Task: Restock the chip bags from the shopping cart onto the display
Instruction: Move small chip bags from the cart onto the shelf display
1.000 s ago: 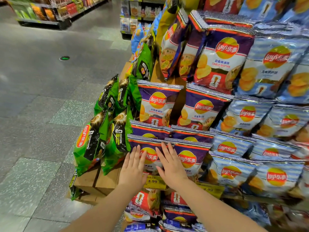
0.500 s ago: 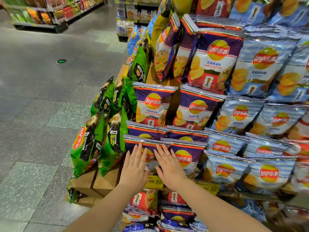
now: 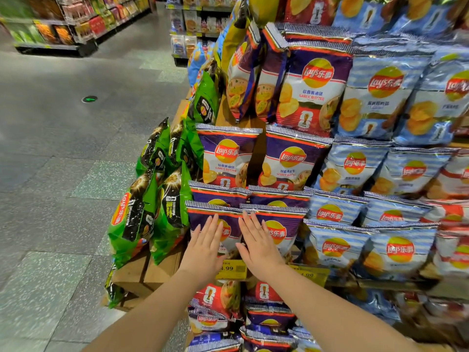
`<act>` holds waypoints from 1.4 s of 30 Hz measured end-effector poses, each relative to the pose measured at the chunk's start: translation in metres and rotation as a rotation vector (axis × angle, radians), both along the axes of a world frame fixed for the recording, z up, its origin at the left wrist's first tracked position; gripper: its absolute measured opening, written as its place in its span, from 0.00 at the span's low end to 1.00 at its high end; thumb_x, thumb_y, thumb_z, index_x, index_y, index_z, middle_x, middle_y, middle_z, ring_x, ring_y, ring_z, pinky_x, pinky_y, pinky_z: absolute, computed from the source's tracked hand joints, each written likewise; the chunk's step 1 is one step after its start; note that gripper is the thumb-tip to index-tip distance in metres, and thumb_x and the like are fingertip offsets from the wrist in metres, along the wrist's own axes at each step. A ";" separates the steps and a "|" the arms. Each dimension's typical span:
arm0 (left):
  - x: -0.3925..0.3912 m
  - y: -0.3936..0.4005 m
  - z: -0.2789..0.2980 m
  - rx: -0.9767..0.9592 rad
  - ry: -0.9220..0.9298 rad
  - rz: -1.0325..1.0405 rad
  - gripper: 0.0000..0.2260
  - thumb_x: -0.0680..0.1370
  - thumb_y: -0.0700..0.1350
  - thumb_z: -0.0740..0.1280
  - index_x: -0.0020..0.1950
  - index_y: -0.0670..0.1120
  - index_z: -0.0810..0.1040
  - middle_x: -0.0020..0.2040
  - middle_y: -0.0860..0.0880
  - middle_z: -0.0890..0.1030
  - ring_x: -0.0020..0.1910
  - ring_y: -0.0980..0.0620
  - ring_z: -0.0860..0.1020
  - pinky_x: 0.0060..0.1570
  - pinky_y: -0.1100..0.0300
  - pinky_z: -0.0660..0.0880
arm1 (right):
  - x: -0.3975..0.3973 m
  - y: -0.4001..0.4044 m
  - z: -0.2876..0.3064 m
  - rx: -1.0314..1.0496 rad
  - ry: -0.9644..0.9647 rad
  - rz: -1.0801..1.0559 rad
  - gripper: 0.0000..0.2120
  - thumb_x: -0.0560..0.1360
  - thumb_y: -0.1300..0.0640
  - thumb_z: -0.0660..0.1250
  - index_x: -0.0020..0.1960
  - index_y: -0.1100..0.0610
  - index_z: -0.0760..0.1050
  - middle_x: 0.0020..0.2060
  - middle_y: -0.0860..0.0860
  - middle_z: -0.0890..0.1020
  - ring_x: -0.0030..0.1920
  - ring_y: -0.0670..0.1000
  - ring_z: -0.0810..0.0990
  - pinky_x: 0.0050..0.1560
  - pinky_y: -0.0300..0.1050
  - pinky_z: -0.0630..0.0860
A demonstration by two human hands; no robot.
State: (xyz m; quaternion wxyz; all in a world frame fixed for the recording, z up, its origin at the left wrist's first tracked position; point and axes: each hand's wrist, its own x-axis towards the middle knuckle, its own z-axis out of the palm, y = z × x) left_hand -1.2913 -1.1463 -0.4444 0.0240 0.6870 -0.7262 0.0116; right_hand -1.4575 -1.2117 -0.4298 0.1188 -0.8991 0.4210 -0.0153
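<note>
Two purple garlic-butter chip bags stand side by side at the front of a low tier of the stepped display. My left hand (image 3: 204,246) lies flat with straight fingers on the left purple bag (image 3: 200,217). My right hand (image 3: 256,241) presses flat on the right purple bag (image 3: 284,229). More purple bags (image 3: 291,161) stand in rows behind and above them. Below my wrists, further purple and red bags (image 3: 215,308) are stacked. The shopping cart is out of view.
Green chip bags (image 3: 132,217) lean on the display's left side over cardboard boxes (image 3: 142,273). Blue-striped bags (image 3: 373,252) fill the right side. Yellow price tags (image 3: 232,269) line the shelf edge. Tiled aisle floor (image 3: 50,199) spreads to the left, with store shelves (image 3: 63,26) far behind.
Both hands stay flat on the two front purple bags, the fingers drawn slightly closer together. The view has shifted a little to the right and up.
</note>
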 end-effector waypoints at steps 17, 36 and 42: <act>-0.022 0.026 0.071 0.120 -0.099 0.048 0.32 0.82 0.59 0.47 0.70 0.46 0.27 0.71 0.49 0.28 0.70 0.51 0.28 0.68 0.51 0.29 | -0.025 0.030 0.044 -0.051 0.005 0.040 0.28 0.77 0.39 0.33 0.71 0.50 0.29 0.71 0.43 0.30 0.71 0.43 0.27 0.71 0.42 0.28; -0.116 0.135 0.192 -0.202 0.024 -0.111 0.34 0.70 0.66 0.28 0.70 0.49 0.27 0.69 0.54 0.26 0.72 0.54 0.28 0.67 0.55 0.24 | -0.123 0.155 0.177 -0.293 -0.223 -0.054 0.43 0.66 0.28 0.21 0.72 0.54 0.34 0.73 0.46 0.36 0.73 0.44 0.32 0.72 0.38 0.29; -0.156 0.211 0.195 -0.184 0.035 -0.139 0.32 0.68 0.64 0.26 0.66 0.49 0.20 0.66 0.54 0.21 0.66 0.53 0.21 0.62 0.57 0.19 | -0.170 0.237 0.184 -0.263 -0.191 -0.118 0.46 0.61 0.27 0.17 0.71 0.51 0.30 0.72 0.44 0.31 0.71 0.43 0.27 0.67 0.35 0.25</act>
